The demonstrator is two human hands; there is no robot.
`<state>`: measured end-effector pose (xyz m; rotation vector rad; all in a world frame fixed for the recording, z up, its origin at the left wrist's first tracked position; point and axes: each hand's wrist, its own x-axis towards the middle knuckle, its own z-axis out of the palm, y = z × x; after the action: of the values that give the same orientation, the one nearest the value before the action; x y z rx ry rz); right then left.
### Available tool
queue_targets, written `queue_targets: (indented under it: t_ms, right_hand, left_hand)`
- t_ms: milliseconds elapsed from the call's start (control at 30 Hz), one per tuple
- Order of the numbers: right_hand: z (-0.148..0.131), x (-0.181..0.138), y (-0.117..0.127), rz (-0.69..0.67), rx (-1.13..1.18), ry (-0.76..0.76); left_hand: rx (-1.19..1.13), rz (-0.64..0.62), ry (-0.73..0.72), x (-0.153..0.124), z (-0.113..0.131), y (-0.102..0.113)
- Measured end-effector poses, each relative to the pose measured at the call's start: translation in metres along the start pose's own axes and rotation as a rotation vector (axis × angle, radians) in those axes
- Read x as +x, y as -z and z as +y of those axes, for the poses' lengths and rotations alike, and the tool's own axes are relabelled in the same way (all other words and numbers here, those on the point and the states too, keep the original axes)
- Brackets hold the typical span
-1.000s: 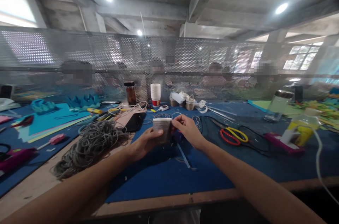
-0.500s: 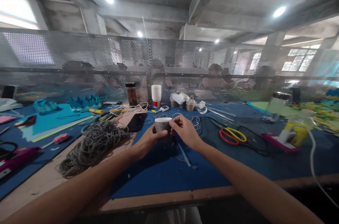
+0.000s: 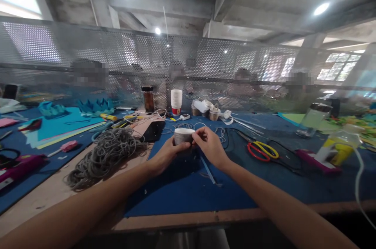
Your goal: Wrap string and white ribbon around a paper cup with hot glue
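Note:
A small white paper cup [image 3: 183, 136], its outside covered in grey cord, is held upright just above the blue mat. My left hand [image 3: 168, 154] wraps around its left side and front, thumb across the cord. On the right side, near the rim, the thumb and forefinger of my right hand [image 3: 210, 146] are pinched together. Whatever lies between those fingertips is too small to make out. A loose pile of grey cord [image 3: 107, 159] lies to the left of my left hand. Below the cup, a thin translucent stick [image 3: 208, 169] rests on the mat.
Red-and-yellow-handled scissors [image 3: 266, 151] lie on the right beside a black cable. Behind my hands stand stacked paper cups [image 3: 176, 100], a dark-lidded jar [image 3: 147, 100] and small wrapped cups [image 3: 214, 114]. A black phone [image 3: 154, 131] lies left; a yellow-filled bottle [image 3: 342, 149] stands right.
The view has shifted slightly, so everything sits a little differently in the picture. Both hands keep nearly the same hold, with the right fingers still at the cup's right side.

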<state>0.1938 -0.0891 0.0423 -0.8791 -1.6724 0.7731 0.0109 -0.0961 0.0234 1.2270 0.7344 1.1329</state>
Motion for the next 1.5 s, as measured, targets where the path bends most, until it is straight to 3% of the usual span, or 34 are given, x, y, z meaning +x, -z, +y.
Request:
queue_targets:
  t_ms: [633,1500]
  right_hand:
    - [-0.004,-0.001,0.004,0.004,0.017,-0.011]
    - [-0.004,-0.002,0.01,-0.093,0.152,-0.05]
  left_hand:
    - [-0.022,-0.028,0.008,-0.003,0.007,-0.005]
    - [-0.134,-0.204,0.027,-0.001,0.006,0.004]
